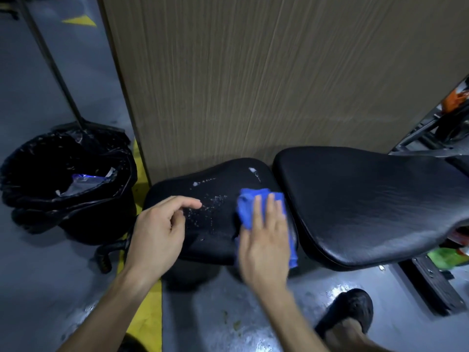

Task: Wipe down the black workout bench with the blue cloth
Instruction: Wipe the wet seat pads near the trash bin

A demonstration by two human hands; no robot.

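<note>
The black workout bench has two pads: a small seat pad (215,224) in the middle, wet with white droplets and foam, and a long back pad (368,207) to its right. My right hand (264,235) lies flat on the blue cloth (247,201), pressing it onto the right side of the seat pad. Part of the cloth hangs over the pad's near edge. My left hand (160,229) rests over the seat pad's left edge, fingers loosely curled and holding nothing.
A bin lined with a black bag (68,184) stands on the floor at the left, with a broom handle (53,64) behind it. A tall wood-grain panel (253,72) rises right behind the bench. A yellow floor line (149,313) runs below. My dark shoe (350,311) is at the lower right.
</note>
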